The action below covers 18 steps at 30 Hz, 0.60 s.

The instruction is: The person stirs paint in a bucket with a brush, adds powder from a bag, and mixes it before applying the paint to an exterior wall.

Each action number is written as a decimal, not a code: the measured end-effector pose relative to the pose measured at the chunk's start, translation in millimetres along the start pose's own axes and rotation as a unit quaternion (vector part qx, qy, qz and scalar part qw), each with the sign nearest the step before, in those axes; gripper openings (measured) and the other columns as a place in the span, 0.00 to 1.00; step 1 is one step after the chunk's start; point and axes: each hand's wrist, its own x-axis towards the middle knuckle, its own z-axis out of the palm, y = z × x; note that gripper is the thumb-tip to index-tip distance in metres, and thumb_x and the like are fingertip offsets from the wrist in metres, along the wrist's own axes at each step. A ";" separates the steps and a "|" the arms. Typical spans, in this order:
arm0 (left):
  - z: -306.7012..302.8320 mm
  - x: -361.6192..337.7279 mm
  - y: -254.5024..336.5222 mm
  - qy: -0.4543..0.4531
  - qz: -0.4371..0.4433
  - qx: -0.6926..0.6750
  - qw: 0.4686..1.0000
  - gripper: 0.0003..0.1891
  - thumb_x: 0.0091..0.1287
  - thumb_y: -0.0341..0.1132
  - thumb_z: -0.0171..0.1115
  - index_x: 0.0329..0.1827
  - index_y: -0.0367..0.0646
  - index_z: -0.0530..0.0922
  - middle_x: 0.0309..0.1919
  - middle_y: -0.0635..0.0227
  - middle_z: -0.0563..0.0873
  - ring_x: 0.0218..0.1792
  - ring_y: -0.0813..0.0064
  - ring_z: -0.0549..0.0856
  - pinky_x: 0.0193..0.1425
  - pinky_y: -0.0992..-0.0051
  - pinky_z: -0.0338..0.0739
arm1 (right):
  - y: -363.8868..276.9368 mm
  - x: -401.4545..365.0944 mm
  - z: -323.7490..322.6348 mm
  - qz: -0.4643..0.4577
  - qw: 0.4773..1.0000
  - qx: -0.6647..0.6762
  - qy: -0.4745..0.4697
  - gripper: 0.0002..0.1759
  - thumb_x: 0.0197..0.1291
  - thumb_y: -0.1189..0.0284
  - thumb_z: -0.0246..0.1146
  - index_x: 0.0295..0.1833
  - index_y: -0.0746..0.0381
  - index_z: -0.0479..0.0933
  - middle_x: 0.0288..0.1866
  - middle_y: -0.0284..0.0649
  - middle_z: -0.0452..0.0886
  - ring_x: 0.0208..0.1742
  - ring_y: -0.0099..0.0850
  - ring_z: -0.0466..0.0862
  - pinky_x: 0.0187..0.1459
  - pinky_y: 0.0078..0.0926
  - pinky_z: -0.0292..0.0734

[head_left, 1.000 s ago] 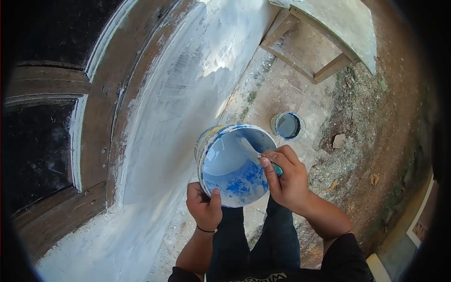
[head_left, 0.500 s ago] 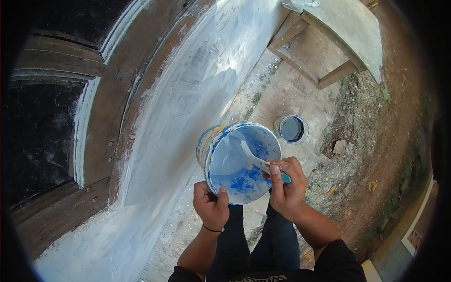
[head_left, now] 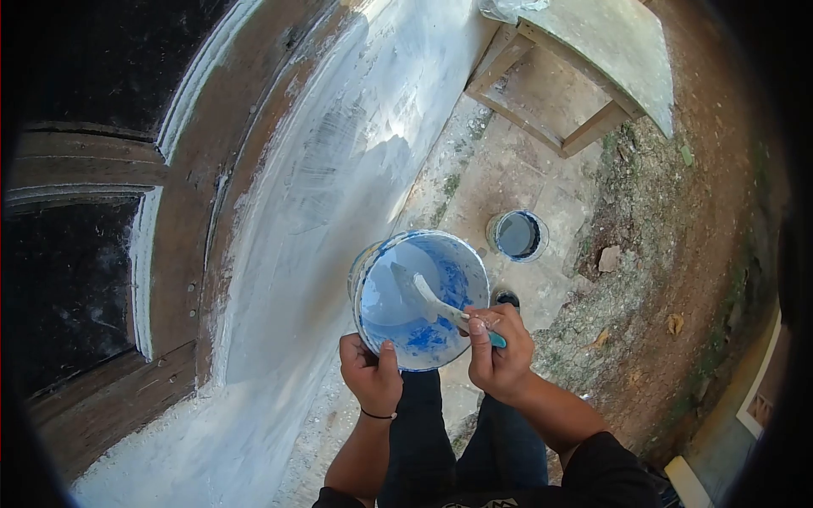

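My left hand (head_left: 371, 372) is closed on the near-left rim of a paint bucket (head_left: 481, 279), thumb over the inside edge. Pale bluish-white paint (head_left: 381, 292) lies in the bucket, and dark blue smears streak its inner wall. In my right hand (head_left: 501, 351) is a paintbrush (head_left: 439, 308) with a paint-coated shaft and a teal handle end, gripped with the thumb on top. The brush reaches over the right rim, and its head is at the paint surface.
A smaller container (head_left: 518, 235) of greyish liquid stands on the paved ground ahead. On the left is a white-painted wall (head_left: 296, 254) beside a dark wooden frame (head_left: 190, 212). A wooden table (head_left: 601, 42) stands at the top right, with a stone (head_left: 609, 259) on the dirt.
The brush head has moved left and down to the paint. The bucket shows less of its outer side, and a shoe has come into view beyond my right hand.
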 end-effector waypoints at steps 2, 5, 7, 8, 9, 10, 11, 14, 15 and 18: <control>-0.6 -1.8 -1.3 0.000 0.003 0.010 1.000 0.08 0.59 0.23 0.57 0.35 0.38 0.66 0.25 0.70 0.76 0.22 0.87 0.72 0.28 0.85 0.67 | 8.1 3.3 1.5 -0.011 0.999 -0.028 -0.012 0.03 0.57 0.81 0.59 0.37 0.69 0.76 0.30 0.47 0.77 0.25 0.33 0.79 0.27 0.23 0.74; 4.1 2.8 4.7 0.011 -0.007 0.009 1.000 0.08 0.60 0.23 0.56 0.36 0.38 0.65 0.25 0.69 0.75 0.20 0.87 0.72 0.24 0.85 0.66 | 15.7 2.8 -3.4 0.123 0.988 0.090 0.034 0.08 0.64 0.77 0.54 0.37 0.71 0.75 0.31 0.45 0.78 0.25 0.28 0.79 0.26 0.21 0.74; 8.3 4.8 8.6 0.014 -0.023 0.005 1.000 0.08 0.60 0.22 0.55 0.36 0.38 0.64 0.25 0.69 0.75 0.19 0.87 0.72 0.22 0.85 0.66 | 16.3 4.1 -9.2 0.180 0.959 0.198 0.089 0.09 0.65 0.76 0.52 0.38 0.71 0.74 0.31 0.44 0.78 0.25 0.28 0.79 0.26 0.22 0.75; 10.3 5.2 9.8 0.028 -0.022 0.004 0.999 0.06 0.61 0.24 0.53 0.36 0.39 0.64 0.24 0.69 0.75 0.16 0.87 0.69 0.16 0.85 0.62 | 16.3 4.4 -12.3 0.233 0.915 0.301 0.133 0.10 0.67 0.74 0.51 0.39 0.71 0.74 0.31 0.43 0.77 0.25 0.28 0.80 0.27 0.23 0.76; 10.7 5.7 11.3 0.042 -0.021 0.004 0.999 0.05 0.62 0.25 0.51 0.35 0.40 0.64 0.24 0.69 0.74 0.13 0.88 0.67 0.10 0.85 0.57 | 18.3 4.7 -17.4 0.259 0.893 0.337 0.149 0.12 0.68 0.71 0.49 0.41 0.70 0.72 0.33 0.43 0.78 0.26 0.30 0.80 0.28 0.25 0.79; 9.4 7.1 12.3 0.034 -0.017 0.011 0.999 0.05 0.62 0.25 0.51 0.35 0.40 0.64 0.24 0.69 0.74 0.13 0.88 0.67 0.10 0.85 0.57 | 17.8 6.5 -21.8 0.259 0.890 0.341 0.158 0.12 0.68 0.71 0.49 0.41 0.70 0.72 0.33 0.43 0.78 0.26 0.30 0.80 0.28 0.25 0.79; 8.2 9.2 12.7 0.048 -0.030 -0.012 0.998 0.06 0.62 0.25 0.51 0.36 0.39 0.63 0.25 0.68 0.74 0.12 0.87 0.68 0.09 0.84 0.58 | 16.3 9.8 -26.4 0.264 0.859 0.395 0.191 0.12 0.68 0.70 0.49 0.41 0.70 0.72 0.34 0.43 0.78 0.27 0.32 0.81 0.28 0.25 0.79; 7.1 13.5 15.0 0.064 -0.022 -0.041 0.997 0.07 0.62 0.26 0.51 0.37 0.39 0.61 0.26 0.66 0.74 0.13 0.86 0.68 0.08 0.83 0.58 | 28.6 21.1 -32.7 0.259 0.812 0.466 0.235 0.12 0.68 0.68 0.50 0.43 0.68 0.71 0.37 0.43 0.78 0.28 0.33 0.82 0.29 0.27 0.81; 4.8 14.3 14.0 0.080 -0.032 -0.058 0.995 0.07 0.61 0.26 0.51 0.36 0.40 0.61 0.26 0.67 0.73 0.13 0.86 0.68 0.08 0.83 0.58 | 33.5 30.8 -31.0 0.275 0.790 0.477 0.270 0.12 0.67 0.67 0.51 0.43 0.67 0.71 0.37 0.42 0.78 0.29 0.32 0.82 0.30 0.26 0.81; 0.1 11.6 20.2 0.095 -0.052 -0.061 0.992 0.07 0.59 0.26 0.50 0.36 0.40 0.61 0.28 0.68 0.72 0.16 0.87 0.68 0.11 0.84 0.59 | 64.7 63.6 -14.7 0.264 0.766 0.509 0.290 0.13 0.66 0.66 0.54 0.42 0.67 0.72 0.36 0.39 0.78 0.31 0.30 0.82 0.32 0.22 0.82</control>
